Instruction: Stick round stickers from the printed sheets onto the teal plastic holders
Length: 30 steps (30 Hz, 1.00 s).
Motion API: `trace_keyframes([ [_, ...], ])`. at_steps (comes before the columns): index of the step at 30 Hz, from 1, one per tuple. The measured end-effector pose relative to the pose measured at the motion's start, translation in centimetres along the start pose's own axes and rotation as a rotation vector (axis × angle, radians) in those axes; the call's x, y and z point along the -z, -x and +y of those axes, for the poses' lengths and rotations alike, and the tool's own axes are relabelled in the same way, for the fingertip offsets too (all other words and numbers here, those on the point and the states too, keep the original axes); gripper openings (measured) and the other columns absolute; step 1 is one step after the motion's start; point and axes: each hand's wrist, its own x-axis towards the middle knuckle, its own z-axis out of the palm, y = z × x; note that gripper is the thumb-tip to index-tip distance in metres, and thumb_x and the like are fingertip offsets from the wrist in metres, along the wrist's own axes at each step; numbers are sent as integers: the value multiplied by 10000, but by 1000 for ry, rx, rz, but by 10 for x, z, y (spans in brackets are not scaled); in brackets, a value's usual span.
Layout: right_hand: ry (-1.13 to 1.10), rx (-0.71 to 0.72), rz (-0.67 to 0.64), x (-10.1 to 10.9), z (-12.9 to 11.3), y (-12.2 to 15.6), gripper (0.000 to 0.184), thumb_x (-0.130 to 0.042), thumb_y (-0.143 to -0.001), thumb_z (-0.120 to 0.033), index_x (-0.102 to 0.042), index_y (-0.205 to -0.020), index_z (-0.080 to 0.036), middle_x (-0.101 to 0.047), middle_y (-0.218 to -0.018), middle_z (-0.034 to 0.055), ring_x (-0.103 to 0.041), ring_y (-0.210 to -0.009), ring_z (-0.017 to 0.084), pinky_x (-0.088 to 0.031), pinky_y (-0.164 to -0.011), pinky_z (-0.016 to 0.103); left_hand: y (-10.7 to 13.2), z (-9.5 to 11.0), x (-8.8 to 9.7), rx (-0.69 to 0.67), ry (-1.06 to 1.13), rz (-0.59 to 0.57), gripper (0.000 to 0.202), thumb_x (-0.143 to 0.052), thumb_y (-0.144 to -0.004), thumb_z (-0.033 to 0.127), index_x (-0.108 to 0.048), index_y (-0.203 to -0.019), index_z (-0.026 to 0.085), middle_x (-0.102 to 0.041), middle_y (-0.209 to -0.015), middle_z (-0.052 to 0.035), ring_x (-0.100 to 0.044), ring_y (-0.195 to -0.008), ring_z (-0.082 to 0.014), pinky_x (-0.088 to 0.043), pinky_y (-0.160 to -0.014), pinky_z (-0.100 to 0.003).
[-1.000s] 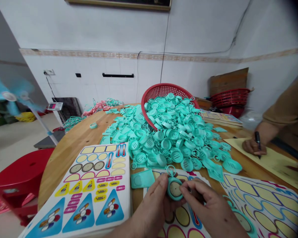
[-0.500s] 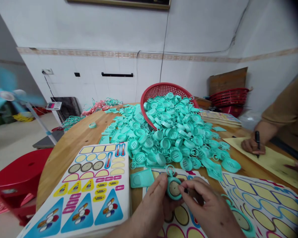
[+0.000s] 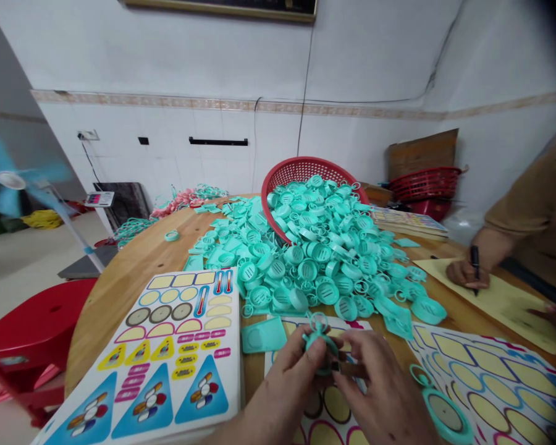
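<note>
Turquoise tag [image 3: 315, 342], ring end away, between fingers [image 3: 293, 357]

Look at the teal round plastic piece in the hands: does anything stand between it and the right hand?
Almost nothing. The right hand is beside the teal round plastic piece; only a small dark item, hard to make out, lies low between them.

This is a small home-style workshop for piecework: a tiled wall [image 3: 120, 148] with a plain concrete-like floor [image 3: 23, 259] surrounds a round wooden desk [image 3: 120, 290]. On it, a red plastic basket [image 3: 301, 165] spills a heap of teal plastic parts [image 3: 315, 259] beside printed sticker sheets [image 3: 167, 315], while a standing electric fan [image 3: 12, 180] and red plastic stool [image 3: 37, 327] stand nearby.
</note>
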Motion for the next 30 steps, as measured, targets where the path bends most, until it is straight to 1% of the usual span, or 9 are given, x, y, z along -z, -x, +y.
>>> trace_keyframes([
  [3, -86, -249, 52, -2, -1, 1, 363, -566, -754, -337, -468, -1088, -235, -540, -887, 20, -640, -698, 174, -533, -573, 279, 0, 1, 0, 2, -92, -46, 309, -589, -825, 338, -568, -1086, 174, -656, -1059, -96, -603, -997, -211, -435, -913, -371],
  [5, -199, -339, -6, -3, 0, 0, 364, -569, -763, -411, -488, -1067, -230, -495, -853, 6, -619, -672, 163, -535, -561, 275, 1, 3, 0, -24, -196, -60, 295, -562, -841, 340, -574, -1089, 180, -664, -1065, -86, -606, -1004, -206, -432, -929, -375],
  [9, -353, -278, -178, -2, 0, -3, 305, -514, -813, -406, -564, -1062, -236, -501, -821, 8, -584, -721, 166, -533, -616, 277, 2, 10, 0, -34, -389, -57, 356, -529, -849, 367, -545, -1167, 208, -656, -1135, -70, -599, -1048, -224, -445, -936, -401],
  [15, -372, -148, -253, 1, -3, -6, 247, -464, -858, -383, -652, -896, -226, -585, -926, 53, -583, -832, 187, -507, -720, 308, 2, 14, 3, -103, -687, 76, 530, -557, -809, 423, -502, -1262, 153, -554, -1319, -104, -459, -1244, -261, -347, -1053, -390],
  [18, -346, -126, -250, 0, -4, -8, 292, -448, -856, -381, -668, -915, -198, -600, -942, 82, -589, -880, 217, -501, -751, 342, 1, 11, 2, -82, -621, 35, 554, -558, -807, 443, -478, -1282, 169, -533, -1340, -106, -504, -1196, -268, -417, -995, -403],
  [22, -319, -157, -159, 2, 0, -13, 350, -469, -838, -423, -683, -988, -190, -636, -1015, 97, -582, -974, 239, -471, -832, 354, -1, 6, 3, -3, -432, -43, 650, -599, -783, 451, -374, -1348, 220, -525, -1337, -100, -538, -1152, -265, -495, -895, -404],
  [24, -304, -228, -100, 8, 8, -15, 390, -482, -823, -469, -679, -990, -177, -651, -994, 100, -593, -950, 248, -475, -809, 353, -3, 5, 6, -33, -427, -2, 756, -636, -751, 466, -320, -1377, 185, -571, -1271, -130, -558, -1118, -263, -492, -888, -397],
  [26, -282, -307, -44, 20, 21, -17, 427, -484, -813, -506, -666, -1006, -172, -660, -984, 97, -608, -909, 247, -483, -769, 344, -5, 6, 11, -106, -417, 91, 811, -645, -734, 492, -292, -1381, 154, -596, -1222, -162, -590, -1060, -260, -501, -848, -385],
  [30, -73, -311, -3, 50, 54, -15, 406, -475, -810, -523, -677, -961, -205, -671, -931, 70, -620, -867, 241, -478, -735, 330, -11, 12, 21, -253, -394, 303, 694, -639, -739, 477, -383, -1285, 133, -640, -1099, -175, -634, -930, -237, -511, -758, -361],
])
